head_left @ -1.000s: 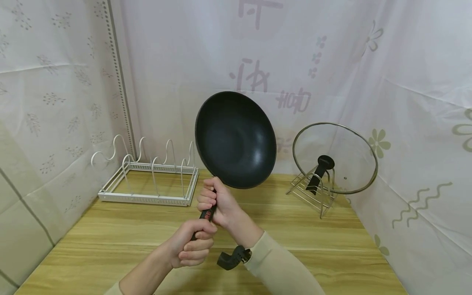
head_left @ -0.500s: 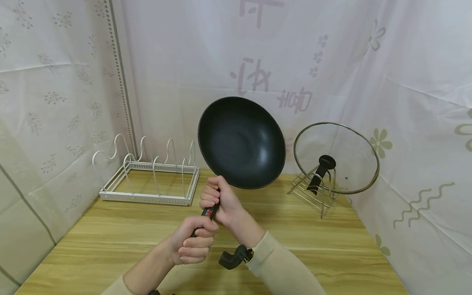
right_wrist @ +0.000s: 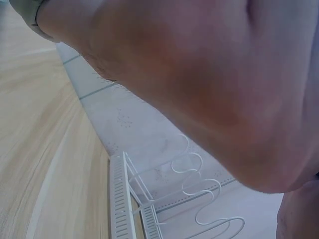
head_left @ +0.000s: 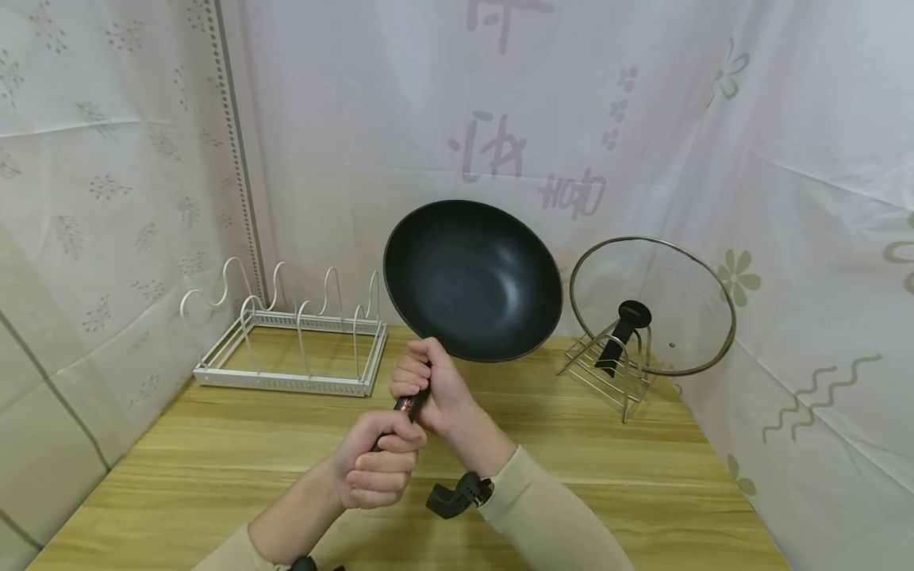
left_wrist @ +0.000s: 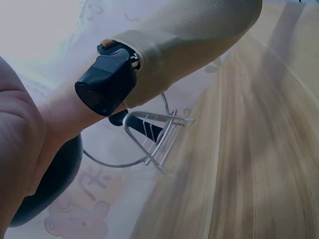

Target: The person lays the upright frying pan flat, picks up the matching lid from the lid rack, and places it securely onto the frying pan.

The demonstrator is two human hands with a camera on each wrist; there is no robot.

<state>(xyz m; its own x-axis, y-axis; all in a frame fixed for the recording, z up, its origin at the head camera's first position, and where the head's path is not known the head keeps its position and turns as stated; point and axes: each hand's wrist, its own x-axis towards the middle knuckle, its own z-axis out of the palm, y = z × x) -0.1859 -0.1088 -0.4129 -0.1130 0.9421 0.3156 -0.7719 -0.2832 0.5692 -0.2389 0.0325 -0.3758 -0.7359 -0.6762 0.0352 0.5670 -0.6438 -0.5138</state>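
A black wok [head_left: 471,277] is held up over the table in the head view, its dark inside facing me and its bowl leaning back. My left hand [head_left: 378,464] grips the lower end of its black handle [head_left: 409,405]. Higher up, close under the bowl, my right hand [head_left: 439,388] wraps round the same handle. Red marks show on the handle between the two hands. In the left wrist view, part of the wok [left_wrist: 62,174] appears behind the hands. The palm side of a hand [right_wrist: 214,99] fills much of the right wrist view.
A white wire pan rack [head_left: 286,386] stands at the back left of the wooden table [head_left: 607,492]. At the back right, a glass lid [head_left: 681,301] with a black knob and handle piece leans in a small metal stand [head_left: 624,388]. Printed curtains [head_left: 343,119] close off the back and sides.
The wok has tilted further back and its far rim has dropped, with the bowl shifting slightly right. Both hands keep their grip on the handle and have moved a little right.
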